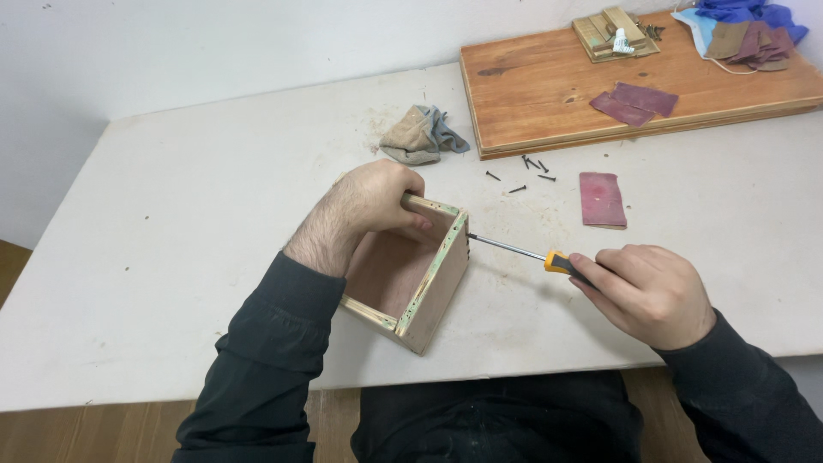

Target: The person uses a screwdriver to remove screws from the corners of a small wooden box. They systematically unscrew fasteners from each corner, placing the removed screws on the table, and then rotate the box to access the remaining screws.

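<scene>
Head view shows my left hand (370, 204) gripping the open pale plywood box (410, 276) mid-table while my right hand (645, 291) grips the orange-handled screwdriver (538, 255), tip at the box's right wall.

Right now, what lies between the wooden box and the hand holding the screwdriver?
In the head view, only the screwdriver's metal shaft spans from box to right hand, over bare table.

Both arms wear long, dark charcoal fabric sleeves, creased at the elbows and ending at the wrists. The left hand (375, 199) and right hand (649, 291) are bare, without gloves, rings or watch. The left forearm shows dark hair.
</scene>
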